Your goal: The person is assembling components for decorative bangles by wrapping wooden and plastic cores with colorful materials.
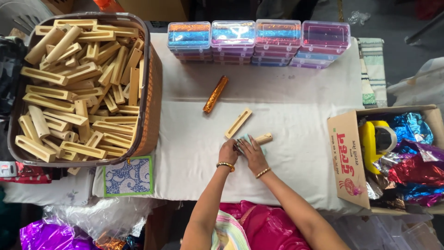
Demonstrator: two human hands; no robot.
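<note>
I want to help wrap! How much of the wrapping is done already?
Done: one orange foil-wrapped stick lies on the white cloth-covered table. In hand: both hands, left hand and right hand, work at a pale wooden block. Left: another bare wooden block, plus a brown basket piled with them.

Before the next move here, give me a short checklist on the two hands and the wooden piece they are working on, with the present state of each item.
1. Both hands on the piece: left hand and right hand meet over the wooden piece. Ok.
2. Piece resting on the white cloth: ok.
3. Light blue foil under the fingers: partly seen, its lie around the piece cannot tell.
4. Spare bare wooden block lies apart from the hands: ok.
5. Finished orange wrapped stick lies apart, farther up the cloth: ok.
6. Foil box on the person's right side: ok.
</note>
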